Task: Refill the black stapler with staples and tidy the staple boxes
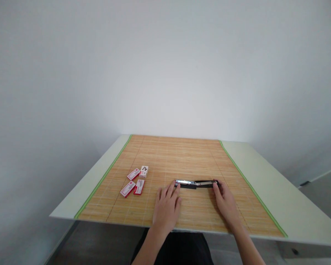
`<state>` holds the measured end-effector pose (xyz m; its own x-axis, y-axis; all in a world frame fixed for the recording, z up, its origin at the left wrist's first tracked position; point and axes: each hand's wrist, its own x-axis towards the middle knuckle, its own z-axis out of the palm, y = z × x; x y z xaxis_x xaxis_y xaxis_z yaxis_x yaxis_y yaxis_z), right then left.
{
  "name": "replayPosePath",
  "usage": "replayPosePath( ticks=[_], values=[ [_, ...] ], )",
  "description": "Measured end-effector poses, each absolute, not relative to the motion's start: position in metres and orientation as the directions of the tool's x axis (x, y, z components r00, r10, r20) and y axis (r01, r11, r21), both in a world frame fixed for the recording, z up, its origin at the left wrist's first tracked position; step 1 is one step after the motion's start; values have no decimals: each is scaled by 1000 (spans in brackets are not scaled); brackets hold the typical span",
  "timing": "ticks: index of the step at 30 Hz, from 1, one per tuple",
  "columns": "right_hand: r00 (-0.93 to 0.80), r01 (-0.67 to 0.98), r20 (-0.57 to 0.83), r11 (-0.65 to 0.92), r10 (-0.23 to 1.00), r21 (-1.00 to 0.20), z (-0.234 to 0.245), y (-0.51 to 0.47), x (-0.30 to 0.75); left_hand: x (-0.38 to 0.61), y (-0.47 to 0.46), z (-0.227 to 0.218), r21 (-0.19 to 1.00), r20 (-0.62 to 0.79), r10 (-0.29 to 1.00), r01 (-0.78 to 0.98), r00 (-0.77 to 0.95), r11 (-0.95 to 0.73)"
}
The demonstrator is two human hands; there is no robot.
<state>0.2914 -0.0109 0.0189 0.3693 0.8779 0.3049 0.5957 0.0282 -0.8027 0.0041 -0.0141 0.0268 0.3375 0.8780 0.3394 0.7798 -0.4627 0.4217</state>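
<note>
A stapler (pixel 196 183), black and silver, lies swung flat open on the bamboo mat (pixel 182 162). My left hand (pixel 167 206) rests flat on the mat with fingers spread, fingertips at the stapler's silver left end. My right hand (pixel 225 202) lies on the mat with its fingertips touching the stapler's black right end. Neither hand lifts it.
Several small red-and-white staple boxes (pixel 135 181) lie on the mat to the left of my left hand. The mat covers a pale table (pixel 278 191) that stands against white walls; the table's front edge is just under my wrists.
</note>
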Motion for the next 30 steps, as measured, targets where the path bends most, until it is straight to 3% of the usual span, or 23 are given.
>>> replayPosePath(
  ticks=[10, 12, 16, 19, 25, 30],
  values=[
    [416, 511, 229, -18, 880, -859, 11, 6, 287, 4, -13, 27, 438, 350, 881, 776, 318, -454],
    [423, 481, 215, -17, 880, -877, 11, 5, 287, -13, -18, 31, 435, 397, 896, 819, 199, -375],
    [495, 431, 196, -44, 846, -901, 13, -1, 285, -63, -21, 36, 426, 429, 892, 903, -144, -59],
    [531, 426, 190, -65, 826, -903, 16, -3, 283, -90, -14, 35, 418, 396, 884, 906, -248, 67],
    [541, 466, 196, -97, 818, -880, 18, -12, 288, -107, 0, 28, 456, 334, 906, 885, -261, 87],
    [532, 486, 151, -154, 833, -860, 14, -41, 285, -109, -1, 23, 537, 303, 940, 843, -158, -31]
  ],
)
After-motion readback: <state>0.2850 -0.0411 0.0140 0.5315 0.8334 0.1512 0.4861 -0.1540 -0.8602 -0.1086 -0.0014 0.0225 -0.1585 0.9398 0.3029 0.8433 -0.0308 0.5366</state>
